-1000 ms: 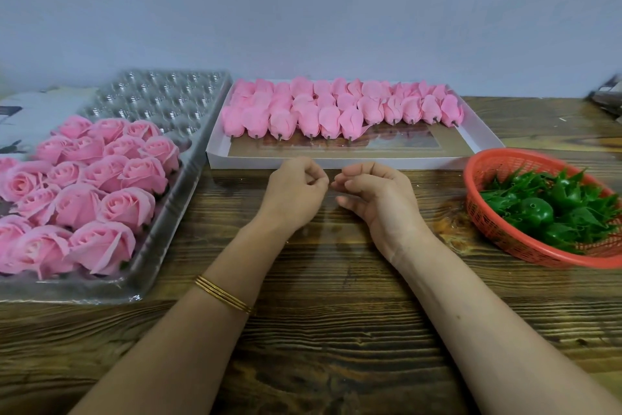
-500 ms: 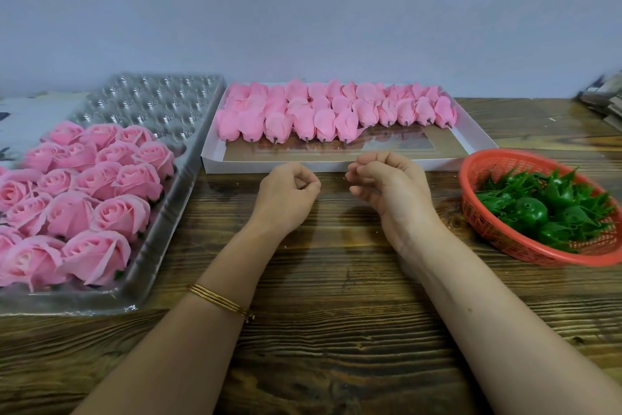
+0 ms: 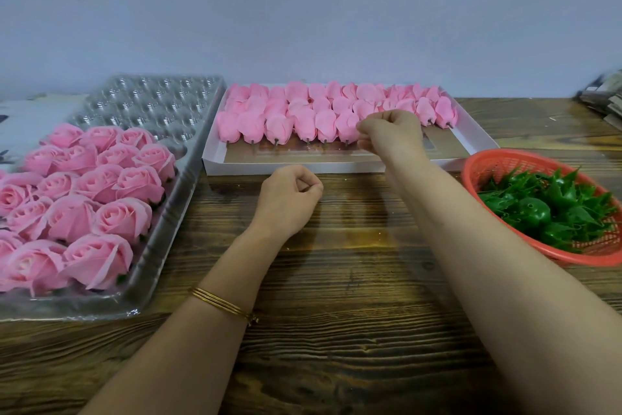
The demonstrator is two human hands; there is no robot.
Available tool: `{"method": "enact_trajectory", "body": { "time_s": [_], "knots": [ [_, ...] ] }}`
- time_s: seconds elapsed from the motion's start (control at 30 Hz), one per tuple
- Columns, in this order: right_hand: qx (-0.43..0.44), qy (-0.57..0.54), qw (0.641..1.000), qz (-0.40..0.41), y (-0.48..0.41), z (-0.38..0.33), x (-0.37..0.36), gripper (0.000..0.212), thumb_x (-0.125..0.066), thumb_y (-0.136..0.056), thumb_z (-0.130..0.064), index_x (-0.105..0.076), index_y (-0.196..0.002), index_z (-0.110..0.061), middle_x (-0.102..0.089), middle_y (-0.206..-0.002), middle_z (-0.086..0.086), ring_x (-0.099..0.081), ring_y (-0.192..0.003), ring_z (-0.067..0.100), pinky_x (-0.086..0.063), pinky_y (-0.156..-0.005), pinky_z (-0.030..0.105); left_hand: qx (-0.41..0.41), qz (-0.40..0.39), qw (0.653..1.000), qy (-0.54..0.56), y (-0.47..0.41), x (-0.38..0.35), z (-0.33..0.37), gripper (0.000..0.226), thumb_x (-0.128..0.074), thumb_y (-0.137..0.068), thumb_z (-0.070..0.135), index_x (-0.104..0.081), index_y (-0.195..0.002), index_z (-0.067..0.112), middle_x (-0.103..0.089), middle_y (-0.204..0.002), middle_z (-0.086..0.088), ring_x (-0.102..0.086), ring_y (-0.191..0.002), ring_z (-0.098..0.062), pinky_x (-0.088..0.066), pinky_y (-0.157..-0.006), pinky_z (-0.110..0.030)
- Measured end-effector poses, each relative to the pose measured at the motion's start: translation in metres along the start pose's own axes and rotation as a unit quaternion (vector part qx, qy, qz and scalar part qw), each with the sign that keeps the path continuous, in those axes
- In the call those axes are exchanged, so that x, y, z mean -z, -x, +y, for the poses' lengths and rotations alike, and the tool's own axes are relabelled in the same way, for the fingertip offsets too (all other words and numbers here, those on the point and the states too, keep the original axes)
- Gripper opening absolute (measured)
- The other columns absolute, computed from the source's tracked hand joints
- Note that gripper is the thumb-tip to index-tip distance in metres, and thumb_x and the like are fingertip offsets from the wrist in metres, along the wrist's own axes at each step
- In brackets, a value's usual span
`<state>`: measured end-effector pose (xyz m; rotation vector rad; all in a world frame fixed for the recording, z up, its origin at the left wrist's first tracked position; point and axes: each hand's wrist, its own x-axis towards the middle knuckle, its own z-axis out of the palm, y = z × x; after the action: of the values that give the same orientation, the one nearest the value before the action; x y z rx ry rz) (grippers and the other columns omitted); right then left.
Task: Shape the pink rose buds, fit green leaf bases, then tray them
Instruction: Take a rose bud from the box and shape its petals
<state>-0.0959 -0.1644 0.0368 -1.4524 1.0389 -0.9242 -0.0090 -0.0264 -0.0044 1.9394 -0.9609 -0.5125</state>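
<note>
Both arms were bare from the hands down to the frame's lower edge. Behind the left hand, the wrist wore a stack of thin gold bangles, set close together, with a small bead-like clasp at one end.

A dark wooden bench is seen across the lower frame. On it are set a clear plastic tray at left, a white box at upper centre, and a red basket at right.

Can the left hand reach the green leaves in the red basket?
Probably not easily: the right arm lies between the left hand and the basket of leaves, blocking a straight path.
</note>
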Motion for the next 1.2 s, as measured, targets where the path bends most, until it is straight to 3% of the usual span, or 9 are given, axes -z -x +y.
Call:
{"method": "enact_trajectory", "body": {
  "time_s": [0.13,0.27,0.37,0.47,0.6,0.7,0.83,1.0,1.2],
  "knots": [
    [-0.01,0.066,0.998,0.01,-0.024,0.0,-0.004,0.007,-0.066,-0.078,-0.002,-0.059,-0.076,-0.004,-0.056,-0.078,0.014,-0.058,-0.075,0.026,-0.053,-0.091,0.05,-0.004,0.003,1.0,0.027,-0.001,0.001,-0.001,0.019,-0.066,-0.091,0.016,-0.063,-0.075,0.027,-0.061,-0.071,0.005,-0.057,-0.068,-0.011,-0.044,-0.067,-0.025],
    [-0.048,0.127,0.99,0.026,-0.048,0.006,-0.008,0.03,-0.07,-0.079,-0.012,-0.054,-0.102,-0.001,-0.062,-0.106,0.017,-0.065,-0.101,0.033,-0.056,-0.089,0.045,-0.006,0.008,0.999,0.041,-0.003,0.001,-0.002,0.018,-0.067,-0.09,0.016,-0.065,-0.075,0.027,-0.062,-0.07,0.004,-0.057,-0.067,-0.01,-0.044,-0.069,-0.027],
    [-0.086,0.165,0.982,0.007,-0.058,0.01,-0.012,0.049,-0.073,-0.08,-0.024,-0.05,-0.118,-0.002,-0.058,-0.108,0.014,-0.062,-0.081,0.027,-0.057,-0.072,0.038,-0.008,0.008,0.999,0.041,-0.003,0.001,-0.003,0.019,-0.068,-0.09,0.017,-0.065,-0.075,0.028,-0.062,-0.07,0.005,-0.057,-0.067,-0.009,-0.043,-0.069,-0.026],
    [-0.119,0.169,0.978,-0.023,-0.064,0.01,-0.015,0.067,-0.076,-0.078,-0.034,-0.048,-0.13,-0.002,-0.065,-0.105,0.016,-0.046,-0.058,0.02,-0.043,-0.053,0.031,-0.008,0.003,0.999,0.038,-0.004,0.001,-0.003,0.019,-0.068,-0.09,0.017,-0.064,-0.075,0.029,-0.062,-0.07,0.007,-0.057,-0.067,-0.008,-0.043,-0.067,-0.024],
    [-0.135,0.209,0.968,-0.032,-0.069,0.007,-0.021,0.073,-0.077,-0.075,-0.038,-0.046,-0.133,-0.005,-0.066,-0.115,0.015,-0.056,-0.082,0.024,-0.049,-0.069,0.032,-0.013,0.005,0.999,0.031,-0.004,0.0,-0.003,0.02,-0.068,-0.09,0.016,-0.064,-0.074,0.028,-0.061,-0.067,0.008,-0.056,-0.064,-0.005,-0.041,-0.065,-0.022],
    [-0.117,0.237,0.964,-0.035,-0.073,0.007,-0.027,0.063,-0.074,-0.077,-0.034,-0.046,-0.126,-0.004,-0.065,-0.114,0.012,-0.064,-0.1,0.023,-0.05,-0.075,0.03,-0.015,0.007,0.999,0.031,-0.003,-0.001,-0.002,0.019,-0.068,-0.09,0.014,-0.065,-0.074,0.026,-0.061,-0.067,0.005,-0.054,-0.062,-0.007,-0.043,-0.066,-0.024],
    [-0.082,0.284,0.954,-0.051,-0.073,0.005,-0.033,0.03,-0.068,-0.08,-0.023,-0.044,-0.078,-0.005,-0.066,-0.113,0.015,-0.064,-0.106,0.029,-0.054,-0.093,0.038,-0.01,0.007,0.999,0.036,-0.002,0.0,-0.002,0.019,-0.067,-0.09,0.014,-0.064,-0.074,0.024,-0.059,-0.066,0.003,-0.054,-0.061,-0.011,-0.046,-0.068,-0.028],
    [-0.109,0.207,0.968,-0.088,-0.083,0.011,-0.034,0.02,-0.071,-0.082,-0.013,-0.052,-0.075,-0.012,-0.063,-0.105,0.014,-0.062,-0.095,0.029,-0.053,-0.096,0.044,-0.011,0.007,0.999,0.032,0.0,0.001,0.001,0.018,-0.067,-0.09,0.013,-0.064,-0.075,0.023,-0.059,-0.066,0.002,-0.054,-0.062,-0.012,-0.049,-0.071,-0.031],
    [-0.068,0.35,0.933,-0.038,-0.067,-0.001,-0.039,0.026,-0.058,-0.088,-0.018,-0.041,-0.068,-0.013,-0.054,-0.09,0.007,-0.055,-0.089,0.024,-0.047,-0.08,0.028,-0.014,-0.006,1.0,0.027,0.003,0.004,0.006,0.007,-0.065,-0.092,0.013,-0.068,-0.086,0.016,-0.061,-0.073,-0.002,-0.056,-0.068,-0.015,-0.053,-0.082,-0.038]
  ]
}}
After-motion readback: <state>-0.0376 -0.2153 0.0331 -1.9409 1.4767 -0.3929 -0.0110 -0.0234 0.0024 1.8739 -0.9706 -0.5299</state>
